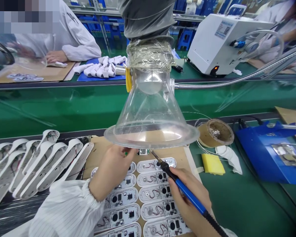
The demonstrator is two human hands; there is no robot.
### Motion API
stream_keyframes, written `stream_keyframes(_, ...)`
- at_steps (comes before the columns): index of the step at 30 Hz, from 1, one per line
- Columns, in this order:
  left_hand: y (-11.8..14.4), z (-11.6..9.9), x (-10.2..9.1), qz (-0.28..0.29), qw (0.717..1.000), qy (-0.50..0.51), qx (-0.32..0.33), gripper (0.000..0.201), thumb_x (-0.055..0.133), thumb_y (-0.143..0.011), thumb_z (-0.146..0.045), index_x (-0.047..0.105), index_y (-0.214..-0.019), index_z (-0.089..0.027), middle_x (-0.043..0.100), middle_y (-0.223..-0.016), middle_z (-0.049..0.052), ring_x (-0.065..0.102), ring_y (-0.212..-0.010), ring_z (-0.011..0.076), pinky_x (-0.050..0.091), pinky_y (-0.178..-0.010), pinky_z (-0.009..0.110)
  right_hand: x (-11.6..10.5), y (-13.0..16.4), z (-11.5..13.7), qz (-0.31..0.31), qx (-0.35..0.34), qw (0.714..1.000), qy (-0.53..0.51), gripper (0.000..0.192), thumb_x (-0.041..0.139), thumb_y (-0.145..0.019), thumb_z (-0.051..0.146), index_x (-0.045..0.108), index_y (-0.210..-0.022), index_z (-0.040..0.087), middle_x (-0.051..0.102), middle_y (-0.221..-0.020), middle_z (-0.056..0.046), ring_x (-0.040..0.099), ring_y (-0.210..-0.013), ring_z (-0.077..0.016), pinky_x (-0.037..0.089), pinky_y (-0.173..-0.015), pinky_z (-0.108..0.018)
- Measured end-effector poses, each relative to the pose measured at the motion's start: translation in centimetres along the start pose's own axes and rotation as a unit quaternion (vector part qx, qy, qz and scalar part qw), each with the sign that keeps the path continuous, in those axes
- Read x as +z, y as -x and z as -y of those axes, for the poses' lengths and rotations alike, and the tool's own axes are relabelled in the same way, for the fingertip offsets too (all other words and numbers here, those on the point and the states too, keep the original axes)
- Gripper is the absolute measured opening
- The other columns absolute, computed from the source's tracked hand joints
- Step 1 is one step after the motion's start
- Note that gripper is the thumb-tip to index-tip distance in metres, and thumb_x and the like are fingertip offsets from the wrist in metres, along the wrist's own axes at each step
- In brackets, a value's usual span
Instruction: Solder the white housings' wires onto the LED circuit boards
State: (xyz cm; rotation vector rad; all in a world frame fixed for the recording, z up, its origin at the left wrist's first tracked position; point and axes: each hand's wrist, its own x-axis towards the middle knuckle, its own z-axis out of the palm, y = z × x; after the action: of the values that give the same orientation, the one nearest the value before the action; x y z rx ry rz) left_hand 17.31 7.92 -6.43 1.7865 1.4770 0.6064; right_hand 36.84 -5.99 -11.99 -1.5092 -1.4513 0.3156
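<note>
My right hand (189, 197) grips a soldering iron (191, 196) with a blue handle. Its thin metal tip points up and left, close to a small circuit board (143, 151) under the rim of a clear funnel-shaped hood (153, 112). My left hand (114, 169) is just left of that board with thumb and fingers pinched together. A bit of green shows at the fingertips, but what they hold is partly hidden. Below both hands, white oval housings (151, 194) with boards, wires and black round parts lie in two columns on a cardboard sheet (95, 156).
White curved shells (55, 164) lie in a row at left. On the right are a solder-wire roll (215, 133), a yellow sponge (213, 164) and a blue stand (263, 151). Beyond the green divider, a co-worker's hand (56, 56) rests near white parts; a white machine (219, 42) stands right.
</note>
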Motion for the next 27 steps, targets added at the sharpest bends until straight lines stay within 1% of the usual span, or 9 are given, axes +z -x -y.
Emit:
stream_keyframes(3,0.00,0.00,-0.05,-0.001,1.000,-0.018,0.021,0.026,0.058,-0.094,-0.039,0.075,-0.081,-0.023,0.083,-0.091,0.006,0.077,-0.091,0.0257,0.060,-0.079,0.037,-0.03,0.00,0.04,0.006,-0.013,1.000,0.001,0.025,0.064,-0.101,0.015,0.075,-0.123,0.022,0.079,-0.108,-0.009,0.078,-0.094,-0.0220,0.067,-0.083,-0.033)
stream_keyframes(6,0.03,0.12,-0.04,-0.010,0.998,-0.032,0.046,0.027,0.061,-0.094,-0.037,0.073,-0.076,-0.023,0.081,-0.086,0.006,0.076,-0.090,0.0248,0.061,-0.078,0.035,-0.14,0.03,0.02,0.018,-0.017,1.000,-0.002,0.026,0.064,-0.101,0.013,0.074,-0.124,0.022,0.079,-0.108,-0.008,0.077,-0.095,-0.0209,0.066,-0.085,-0.033)
stream_keyframes(10,0.07,0.32,0.08,-0.018,0.997,-0.041,0.071,0.026,0.061,-0.095,-0.036,0.072,-0.075,-0.024,0.077,-0.077,0.004,0.074,-0.084,0.0228,0.061,-0.076,0.034,-0.27,0.14,-0.16,0.030,-0.032,0.999,-0.008,0.031,0.065,-0.101,0.010,0.072,-0.129,0.021,0.078,-0.112,-0.009,0.075,-0.103,-0.0214,0.065,-0.088,-0.034)
stream_keyframes(15,0.08,0.25,0.13,-0.004,0.995,-0.057,0.079,0.032,0.058,-0.099,-0.038,0.071,-0.072,-0.025,0.069,-0.063,0.001,0.070,-0.069,0.0204,0.061,-0.073,0.034,-0.21,0.27,-0.42,0.038,-0.034,0.999,-0.013,0.032,0.064,-0.101,0.012,0.071,-0.131,0.021,0.077,-0.111,-0.010,0.076,-0.102,-0.0224,0.066,-0.087,-0.036)
stream_keyframes(19,0.11,0.08,0.13,-0.002,0.996,-0.062,0.069,0.031,0.058,-0.099,-0.035,0.071,-0.072,-0.025,0.064,-0.058,0.000,0.069,-0.067,0.0209,0.060,-0.072,0.034,-0.09,0.48,-0.68,0.044,-0.033,0.998,-0.006,0.031,0.063,-0.102,0.013,0.071,-0.131,0.021,0.077,-0.112,-0.010,0.075,-0.104,-0.0218,0.066,-0.087,-0.036)
stream_keyframes(23,0.09,0.15,0.30,-0.006,0.996,-0.052,0.070,0.029,0.060,-0.098,-0.033,0.072,-0.073,-0.025,0.064,-0.059,0.000,0.070,-0.069,0.0212,0.059,-0.072,0.034,0.08,0.67,-0.91,0.044,-0.063,0.997,0.000,0.033,0.064,-0.101,0.012,0.070,-0.133,0.019,0.076,-0.115,-0.011,0.074,-0.107,-0.0229,0.065,-0.092,-0.038)
stream_keyframes(27,0.00,0.27,0.62,-0.023,0.996,-0.035,0.076,0.019,0.061,-0.096,-0.030,0.077,-0.087,-0.024,0.074,-0.072,0.002,0.072,-0.078,0.0216,0.059,-0.075,0.033,0.25,0.71,-0.79,0.044,-0.099,0.994,0.018,0.038,0.066,-0.100,0.009,0.068,-0.136,0.017,0.076,-0.111,-0.012,0.075,-0.101,-0.0235,0.065,-0.086,-0.038)
